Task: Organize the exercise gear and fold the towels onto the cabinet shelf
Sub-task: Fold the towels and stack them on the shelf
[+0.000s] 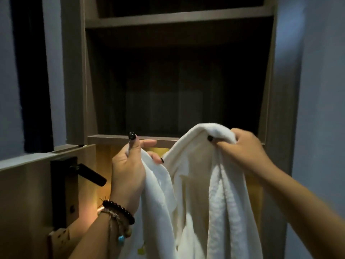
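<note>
Hands grip white towel [194,184] w/ left [128,165], right [242,144].

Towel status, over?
Left hand and right hand both grip white towel, held up unfolded. Shelf ahead, nothing blocking.

Both hands are raised at chest height: left hand [128,165] pinching with thumb up, right hand [240,144] curled tight, knuckles forward.

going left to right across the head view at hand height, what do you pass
black door handle → beaded bracelets → left hand → white towel → right hand → cabinet's right side panel
</note>
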The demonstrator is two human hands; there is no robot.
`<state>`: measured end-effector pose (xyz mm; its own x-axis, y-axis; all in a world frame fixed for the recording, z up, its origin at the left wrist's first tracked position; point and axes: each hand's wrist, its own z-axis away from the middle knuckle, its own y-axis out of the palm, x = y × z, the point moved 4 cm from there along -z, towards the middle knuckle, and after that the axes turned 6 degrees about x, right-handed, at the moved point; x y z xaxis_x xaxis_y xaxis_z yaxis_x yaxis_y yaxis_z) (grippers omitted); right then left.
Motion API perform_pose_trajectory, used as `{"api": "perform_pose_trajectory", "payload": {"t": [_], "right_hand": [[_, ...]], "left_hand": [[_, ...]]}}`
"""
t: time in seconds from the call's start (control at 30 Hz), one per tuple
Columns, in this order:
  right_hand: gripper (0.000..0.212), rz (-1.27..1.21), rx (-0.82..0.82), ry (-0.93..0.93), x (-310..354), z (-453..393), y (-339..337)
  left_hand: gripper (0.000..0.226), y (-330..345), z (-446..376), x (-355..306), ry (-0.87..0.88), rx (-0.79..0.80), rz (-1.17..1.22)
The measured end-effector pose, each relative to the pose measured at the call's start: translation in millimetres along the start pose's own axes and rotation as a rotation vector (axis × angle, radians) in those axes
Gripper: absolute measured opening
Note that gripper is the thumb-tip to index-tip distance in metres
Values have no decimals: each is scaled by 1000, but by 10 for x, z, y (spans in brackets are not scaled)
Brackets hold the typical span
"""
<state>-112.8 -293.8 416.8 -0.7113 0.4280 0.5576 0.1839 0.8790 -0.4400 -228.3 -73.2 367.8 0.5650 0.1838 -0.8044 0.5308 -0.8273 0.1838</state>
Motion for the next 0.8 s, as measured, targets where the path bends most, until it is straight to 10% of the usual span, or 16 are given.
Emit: {"api": "perform_pose_trajectory", "payload": {"t": [0.57,0.8], "right_hand": [[18,-4,632,82,-935,479,928],[20,-153,730,357,-1538,295,1242]], "left_hand": [[39,727,157,1768,-347,629,-155],[43,876,-165,2334,-534,450,69]]}}
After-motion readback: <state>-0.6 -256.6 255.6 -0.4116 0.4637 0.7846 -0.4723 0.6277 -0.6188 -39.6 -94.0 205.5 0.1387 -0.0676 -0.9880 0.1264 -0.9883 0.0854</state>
